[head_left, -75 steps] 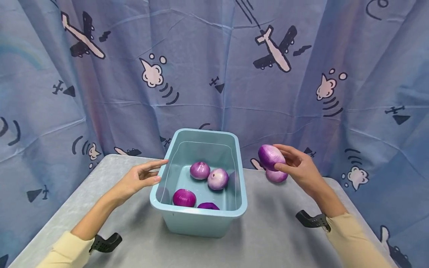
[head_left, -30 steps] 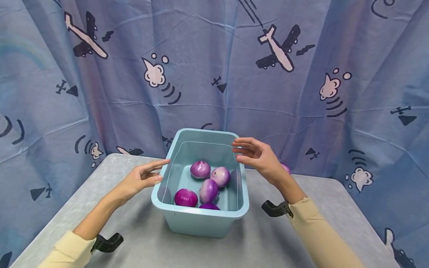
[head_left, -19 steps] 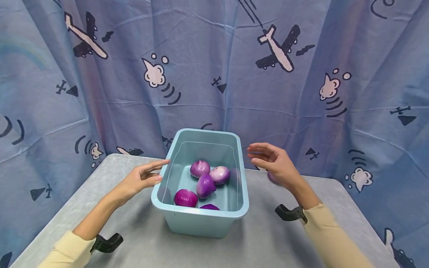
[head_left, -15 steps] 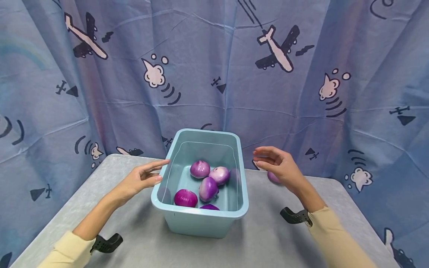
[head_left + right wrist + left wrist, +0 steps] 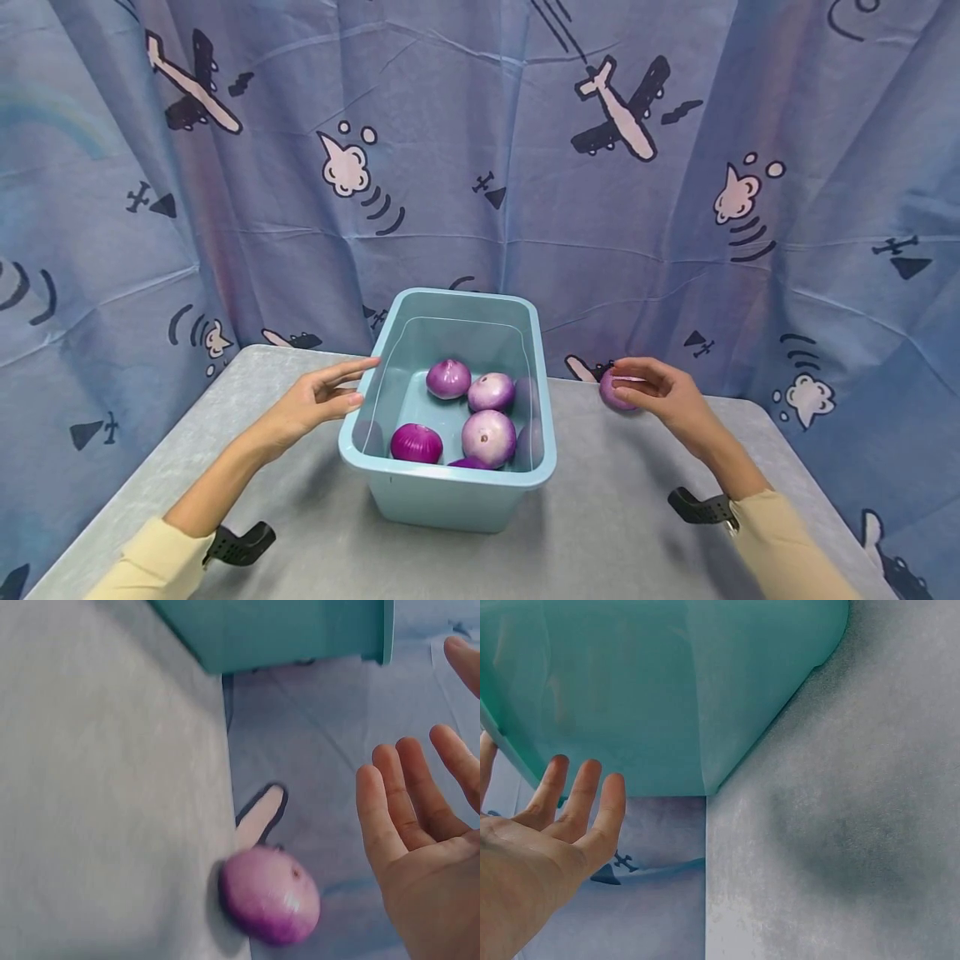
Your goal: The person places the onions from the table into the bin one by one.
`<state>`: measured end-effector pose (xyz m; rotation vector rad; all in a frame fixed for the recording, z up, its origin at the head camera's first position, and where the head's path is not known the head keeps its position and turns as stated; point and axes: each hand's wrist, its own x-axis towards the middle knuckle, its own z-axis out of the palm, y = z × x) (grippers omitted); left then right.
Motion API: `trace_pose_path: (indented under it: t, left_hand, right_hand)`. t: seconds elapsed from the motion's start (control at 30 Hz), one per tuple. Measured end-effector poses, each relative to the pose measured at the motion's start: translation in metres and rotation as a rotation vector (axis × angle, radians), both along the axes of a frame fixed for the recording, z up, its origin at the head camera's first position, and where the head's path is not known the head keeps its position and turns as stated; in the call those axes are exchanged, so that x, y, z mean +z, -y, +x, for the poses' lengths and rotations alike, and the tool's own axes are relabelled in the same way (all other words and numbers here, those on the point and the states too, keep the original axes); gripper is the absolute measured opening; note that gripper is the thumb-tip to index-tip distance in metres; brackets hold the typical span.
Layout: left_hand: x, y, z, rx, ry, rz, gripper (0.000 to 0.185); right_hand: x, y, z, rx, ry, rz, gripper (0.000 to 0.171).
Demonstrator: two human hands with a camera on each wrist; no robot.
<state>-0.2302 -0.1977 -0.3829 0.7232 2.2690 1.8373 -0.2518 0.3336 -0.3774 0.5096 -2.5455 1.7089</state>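
the right hand is open, fingers spread just beside a purple onion at the table's far edge. the left hand rests open against the bin. the onion looks firm, smooth and apt to roll; cupping its round sides seems best.

Left hand out forward, palm turned inward, fingers straight and close together, thumb below them, holding nothing. Left forearm bare, pale yellow sleeve pushed back, black wrist mount under it. Right hand reaching forward and to the right, palm open, fingers loosely spread and slightly bent, gripping nothing. Right forearm bare, matching sleeve and mount at wrist.
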Motion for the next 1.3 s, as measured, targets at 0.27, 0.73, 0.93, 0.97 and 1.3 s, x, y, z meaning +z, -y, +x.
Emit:
trace_pose_path:
  t: [0.27,0.73,0.93,0.97,1.3]
  left_hand:
    - [-0.001,0.002,0.000,-0.002,-0.008,-0.004,0.053]
    - [0.000,0.001,0.001,0.004,0.002,-0.018,0.053]
    - [0.000,0.000,0.001,0.001,0.005,-0.011,0.053]
    - [0.001,0.000,0.001,0.001,0.007,-0.011,0.053]
    - [0.001,0.000,0.001,0.003,0.008,-0.014,0.053]
  right_hand:
    - [-0.012,-0.024,0.003,-0.060,-0.003,0.089,0.053]
    - [-0.030,-0.054,0.000,-0.121,-0.018,0.180,0.057]
    - [-0.036,-0.061,-0.003,-0.143,0.001,0.229,0.061]
    - [-0.036,-0.062,-0.003,-0.145,0.004,0.233,0.061]
    - [-0.047,-0.069,-0.015,-0.153,0.005,0.244,0.071]
